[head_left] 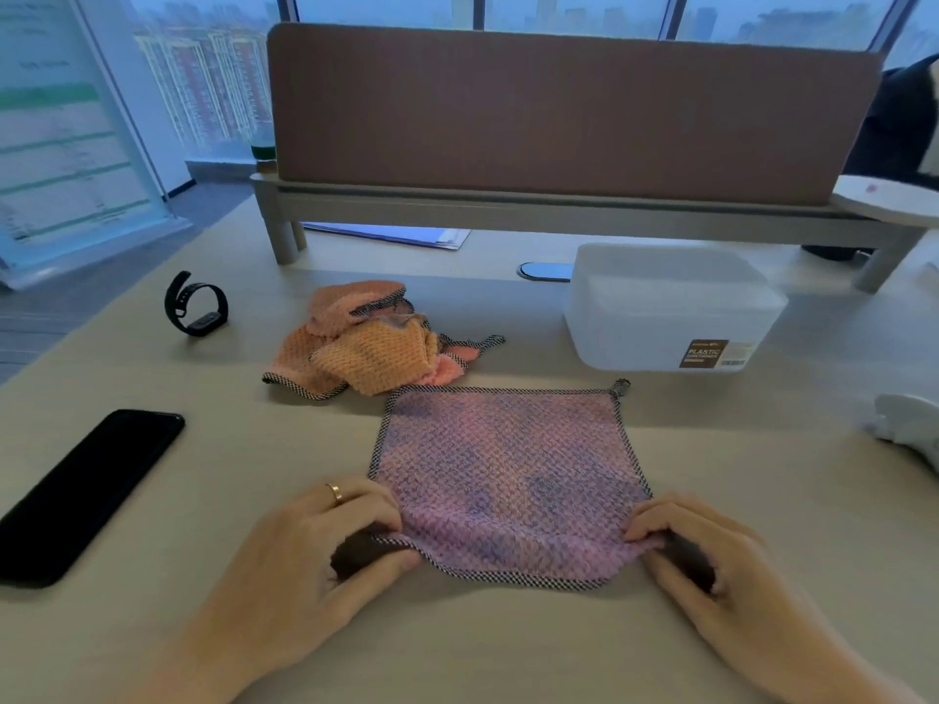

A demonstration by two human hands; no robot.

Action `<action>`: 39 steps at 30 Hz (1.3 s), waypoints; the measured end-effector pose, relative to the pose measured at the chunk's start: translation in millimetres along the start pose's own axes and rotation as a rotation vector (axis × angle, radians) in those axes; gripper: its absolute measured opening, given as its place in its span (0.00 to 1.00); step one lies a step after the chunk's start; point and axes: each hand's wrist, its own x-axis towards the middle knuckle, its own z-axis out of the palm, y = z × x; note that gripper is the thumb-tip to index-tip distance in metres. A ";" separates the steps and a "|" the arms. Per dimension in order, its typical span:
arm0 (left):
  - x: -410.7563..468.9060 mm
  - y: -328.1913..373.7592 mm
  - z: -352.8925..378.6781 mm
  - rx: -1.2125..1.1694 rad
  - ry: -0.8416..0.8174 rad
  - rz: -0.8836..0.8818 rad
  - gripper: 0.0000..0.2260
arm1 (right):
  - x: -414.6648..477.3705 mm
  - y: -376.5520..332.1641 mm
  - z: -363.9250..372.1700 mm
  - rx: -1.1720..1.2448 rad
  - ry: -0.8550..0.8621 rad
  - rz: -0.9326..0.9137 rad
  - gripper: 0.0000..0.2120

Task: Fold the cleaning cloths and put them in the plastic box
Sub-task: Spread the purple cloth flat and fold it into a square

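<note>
Now the fingers (376, 500) of the left hand (315, 546) and right hand (711, 556) pinch the near corners of the pink cloth (508, 464), spread out on the worktop (254, 398) beyond them. Farther out lie crumpled orange cloths (366, 343) ahead-left and the plastic box (665, 307) ahead-right.

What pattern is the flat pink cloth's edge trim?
Black-and-white checked trim on the pink woven cloth; head view.

The cloth (508, 464) pinched in the fingers (371, 505) is a mottled pink-purple waffle weave with black-and-white checked trim. Same trim on the orange and peach pile (371, 348) just beyond them. Further past, the box (670, 307) is frosted white with a brown label, and left of the fingers there's a black phone (86, 495).
</note>
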 end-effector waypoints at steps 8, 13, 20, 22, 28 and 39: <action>4.9 -3.8 1.1 -0.012 0.039 0.032 0.11 | -2.3 -4.6 -0.6 0.002 0.023 -0.013 0.04; 9.2 -4.6 -3.4 -0.121 0.107 -0.116 0.10 | -0.4 -2.3 -2.1 0.047 0.018 0.039 0.05; 83.4 -8.5 -17.9 -0.208 0.237 -0.284 0.05 | 76.4 -1.9 -15.2 0.248 0.126 0.190 0.07; 103.1 -16.1 -15.6 -0.163 0.244 -0.310 0.06 | 102.8 8.2 -14.3 0.250 0.172 0.254 0.10; 111.4 -33.9 11.9 0.030 0.166 -0.368 0.01 | 103.9 37.4 14.9 0.185 0.215 0.435 0.03; 121.5 -35.6 16.5 0.094 0.266 -0.316 0.01 | 125.2 25.9 8.7 -0.068 0.305 0.430 0.04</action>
